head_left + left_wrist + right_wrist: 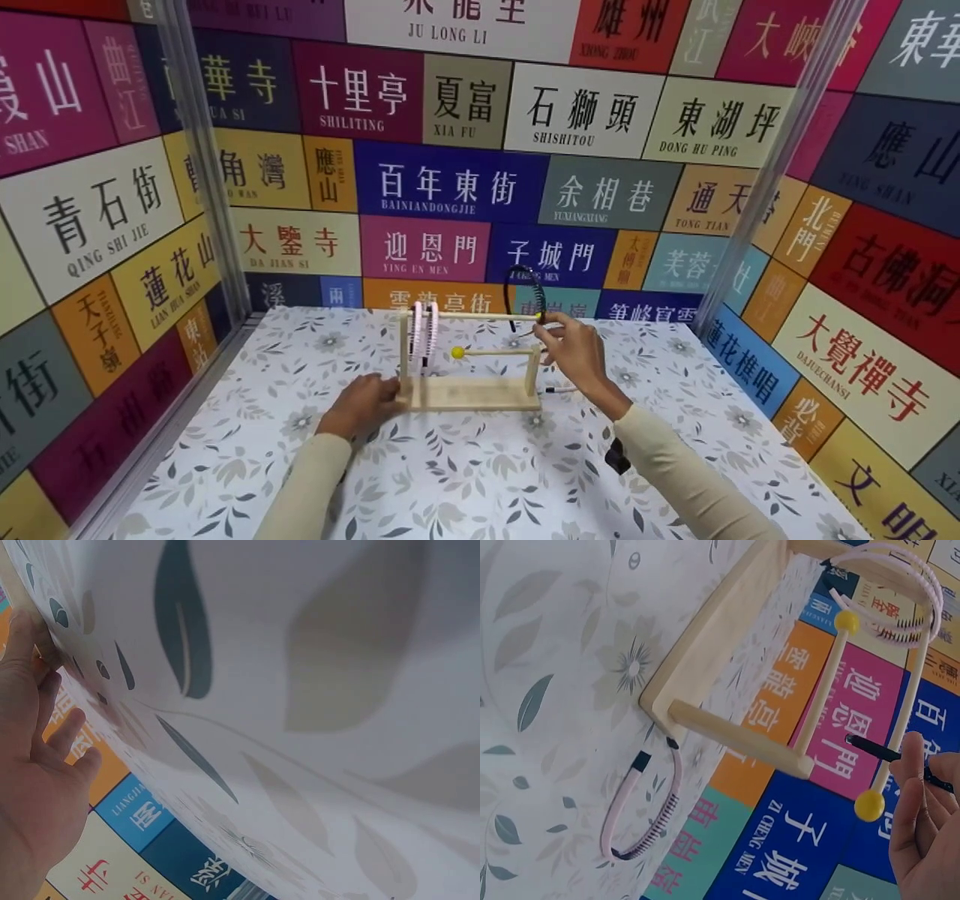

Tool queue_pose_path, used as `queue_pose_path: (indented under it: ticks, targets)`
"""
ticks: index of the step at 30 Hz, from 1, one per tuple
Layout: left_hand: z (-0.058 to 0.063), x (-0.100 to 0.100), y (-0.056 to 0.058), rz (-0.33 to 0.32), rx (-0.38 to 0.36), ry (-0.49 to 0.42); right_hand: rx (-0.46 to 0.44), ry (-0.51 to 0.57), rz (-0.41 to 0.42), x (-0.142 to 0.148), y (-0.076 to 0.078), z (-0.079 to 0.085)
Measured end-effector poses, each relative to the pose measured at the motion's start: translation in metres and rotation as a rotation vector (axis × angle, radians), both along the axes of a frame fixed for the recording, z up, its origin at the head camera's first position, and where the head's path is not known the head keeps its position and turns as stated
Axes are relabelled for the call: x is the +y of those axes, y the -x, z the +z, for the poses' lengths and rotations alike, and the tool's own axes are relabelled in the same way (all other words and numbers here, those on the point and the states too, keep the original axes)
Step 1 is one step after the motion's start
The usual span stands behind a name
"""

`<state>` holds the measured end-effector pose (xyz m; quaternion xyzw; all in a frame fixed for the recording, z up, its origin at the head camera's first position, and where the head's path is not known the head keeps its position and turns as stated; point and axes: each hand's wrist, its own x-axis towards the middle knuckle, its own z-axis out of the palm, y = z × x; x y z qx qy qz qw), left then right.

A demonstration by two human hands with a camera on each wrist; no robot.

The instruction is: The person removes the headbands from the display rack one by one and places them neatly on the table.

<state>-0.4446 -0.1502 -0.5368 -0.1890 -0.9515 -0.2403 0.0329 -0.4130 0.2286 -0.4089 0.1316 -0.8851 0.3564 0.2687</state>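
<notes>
A wooden stand (pixel 472 392) with two rods tipped by yellow balls stands on the table. My left hand (pixel 361 405) grips its left end; in the left wrist view the fingertips touch the wood. Pink headbands (pixel 433 330) hang near the left of the top rod. At that rod's right end, my right hand (pixel 574 349) pinches a black headband (pixel 539 289). The right wrist view shows this black headband (pixel 874 748) crossing the top rod beside its yellow ball (pixel 869 805). The lower rod, ending in a yellow ball (pixel 457 352), holds nothing.
Another pink headband (pixel 620 802) lies on the table beside the stand's right end. The tablecloth (pixel 450 480) has a leaf pattern. Walls with coloured sign panels (pixel 450 180) and metal corner posts (pixel 206 165) enclose the table. A black object (pixel 617 456) shows by the right forearm.
</notes>
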Motion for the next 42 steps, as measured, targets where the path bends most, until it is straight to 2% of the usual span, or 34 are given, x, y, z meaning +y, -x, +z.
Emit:
queue_pose_path:
  ticks: [12, 24, 34, 42]
  targets:
    - [0.001, 0.001, 0.002, 0.027, -0.041, 0.025, -0.037, -0.001, -0.086, 0.04, -0.001, 0.0]
    - [0.0, -0.002, 0.002, 0.053, -0.076, 0.005, -0.057, -0.021, -0.143, 0.085, -0.003, -0.016]
    - [0.002, 0.002, 0.002, 0.073, -0.097, 0.035, -0.099, -0.004, -0.22, 0.124, -0.009, -0.041]
    - [0.003, 0.004, 0.004, 0.059, -0.089, 0.04, -0.127, 0.0, -0.266, 0.151, -0.017, -0.066]
